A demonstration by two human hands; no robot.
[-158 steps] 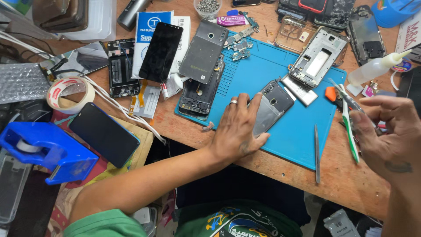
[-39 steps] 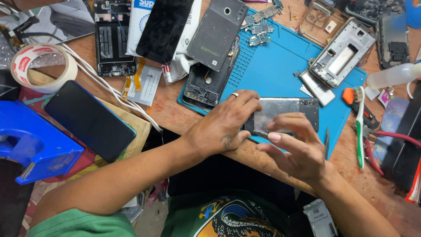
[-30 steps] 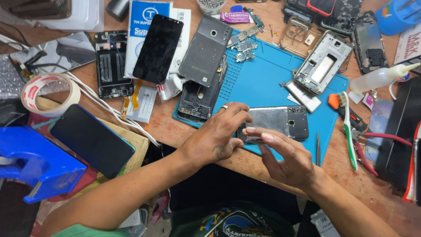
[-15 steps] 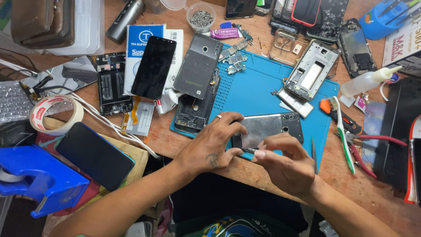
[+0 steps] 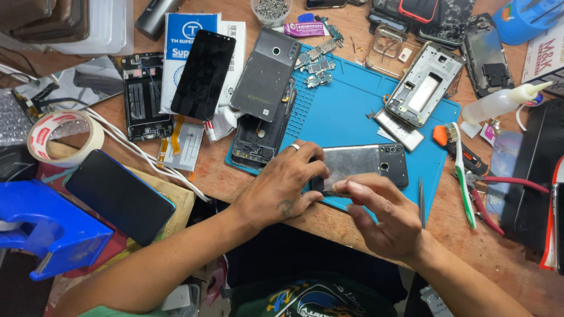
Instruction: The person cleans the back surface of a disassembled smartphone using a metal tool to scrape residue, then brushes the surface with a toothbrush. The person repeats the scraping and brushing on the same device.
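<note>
A grey phone back (image 5: 367,165) lies across the near edge of the blue work mat (image 5: 346,105). My left hand (image 5: 285,186), with a ring on one finger, grips the phone's left end and holds it down. My right hand (image 5: 385,214) pinches at the phone's lower left edge, fingertips pressed to the seam; whether it holds a small tool there I cannot tell. Both hands touch the phone and nearly meet at its corner.
Tweezers (image 5: 421,202) lie right of my right hand, beside a green-handled brush (image 5: 461,170) and red pliers (image 5: 487,196). An opened phone frame (image 5: 258,132), a loose back cover (image 5: 267,73), a black screen (image 5: 202,73), a tape roll (image 5: 59,138) and a blue tape dispenser (image 5: 41,232) lie left.
My right hand came in from the right and joined my left on the phone. The phone was turned flat along the mat's near edge; both hands now work at its left corner.
</note>
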